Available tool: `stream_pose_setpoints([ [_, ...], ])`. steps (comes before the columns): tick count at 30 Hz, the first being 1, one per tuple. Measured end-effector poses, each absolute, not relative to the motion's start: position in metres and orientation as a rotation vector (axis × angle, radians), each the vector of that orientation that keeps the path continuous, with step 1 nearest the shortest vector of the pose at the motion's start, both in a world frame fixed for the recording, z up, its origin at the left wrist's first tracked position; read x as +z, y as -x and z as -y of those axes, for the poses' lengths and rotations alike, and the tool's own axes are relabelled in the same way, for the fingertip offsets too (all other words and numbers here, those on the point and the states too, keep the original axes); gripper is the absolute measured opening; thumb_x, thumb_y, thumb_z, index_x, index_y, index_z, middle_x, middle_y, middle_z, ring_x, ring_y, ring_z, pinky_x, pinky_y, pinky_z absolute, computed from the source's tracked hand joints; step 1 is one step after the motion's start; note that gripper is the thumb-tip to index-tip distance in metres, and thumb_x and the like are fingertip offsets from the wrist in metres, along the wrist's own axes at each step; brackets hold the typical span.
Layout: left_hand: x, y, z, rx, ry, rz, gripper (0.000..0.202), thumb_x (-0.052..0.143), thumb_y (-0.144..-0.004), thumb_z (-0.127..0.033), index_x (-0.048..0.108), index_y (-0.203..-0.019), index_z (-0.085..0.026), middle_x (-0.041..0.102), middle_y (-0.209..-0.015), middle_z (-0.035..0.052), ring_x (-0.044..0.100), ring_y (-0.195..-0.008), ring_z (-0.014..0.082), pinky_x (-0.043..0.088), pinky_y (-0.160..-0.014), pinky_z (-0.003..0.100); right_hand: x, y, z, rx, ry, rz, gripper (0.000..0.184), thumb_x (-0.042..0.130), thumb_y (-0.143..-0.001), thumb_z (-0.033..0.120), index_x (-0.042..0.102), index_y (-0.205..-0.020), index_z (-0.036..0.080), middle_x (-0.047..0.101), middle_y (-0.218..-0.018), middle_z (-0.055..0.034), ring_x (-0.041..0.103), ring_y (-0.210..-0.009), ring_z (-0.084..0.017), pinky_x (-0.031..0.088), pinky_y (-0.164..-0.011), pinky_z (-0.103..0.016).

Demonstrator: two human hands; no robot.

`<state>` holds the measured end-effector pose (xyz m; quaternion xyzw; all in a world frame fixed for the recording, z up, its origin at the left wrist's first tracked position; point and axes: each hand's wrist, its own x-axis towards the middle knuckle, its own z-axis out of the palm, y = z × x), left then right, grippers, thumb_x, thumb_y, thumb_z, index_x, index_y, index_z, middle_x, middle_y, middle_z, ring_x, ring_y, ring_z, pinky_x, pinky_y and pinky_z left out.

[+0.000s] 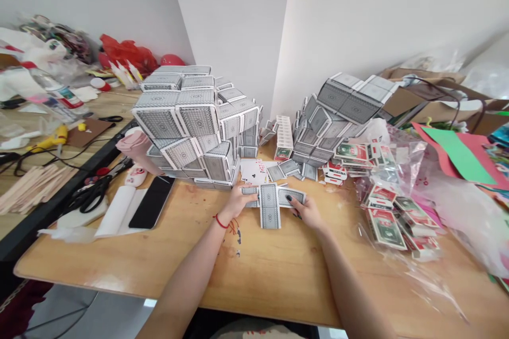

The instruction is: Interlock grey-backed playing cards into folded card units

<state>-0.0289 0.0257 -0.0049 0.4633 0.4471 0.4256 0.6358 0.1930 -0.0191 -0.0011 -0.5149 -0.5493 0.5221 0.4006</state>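
Between my hands are grey-backed playing cards (270, 207) set crosswise, one upright in front and others sticking out to both sides. My left hand (235, 204) pinches the left end of the group. At the right end, my right hand (309, 213) grips a card with the thumb on its back. Just behind lie face-up cards (253, 170) and loose grey-backed cards (284, 169). A large stack of folded card blocks (178, 121) rises at the back left, and a second card stack (326, 116) stands at the back right.
A black phone (152, 202), black scissors (93, 193) and a white roll (115, 211) lie to the left. Wooden sticks (34, 188) and a yellow glue gun (53, 137) are farther left. Card packs (387, 227) and plastic bags (457, 211) cover the right side.
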Motion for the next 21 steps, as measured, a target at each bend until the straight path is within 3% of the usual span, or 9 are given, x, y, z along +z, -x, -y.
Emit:
stream_pose_setpoints([
  [6,-0.0006,0.0293,-0.0242,0.916,-1.138,-1.03,0.024,0.074,-0.048,-0.024,0.065,-0.066,-0.011,0.064,-0.067,0.0043,0.057,-0.066,0.0164,0.044,-0.062,0.026,-0.0011,-0.198,0.0189,1.385,1.342,1.382,0.04,0.055,-0.07,0.051,0.041,-0.052,0.018,0.036,-0.042,0.0059,0.029,-0.038,-0.006,0.023,-0.036,-0.019],
  [21,-0.0085,0.024,-0.023,0.989,-1.153,-1.083,0.024,0.073,-0.05,-0.024,0.062,-0.066,-0.011,0.062,-0.067,0.0038,0.056,-0.064,0.0152,0.043,-0.061,0.026,-0.0077,-0.1901,0.0171,1.388,1.278,1.351,0.039,0.053,-0.071,0.051,0.04,-0.054,0.019,0.037,-0.04,0.0063,0.03,-0.037,-0.006,0.025,-0.038,-0.02],
])
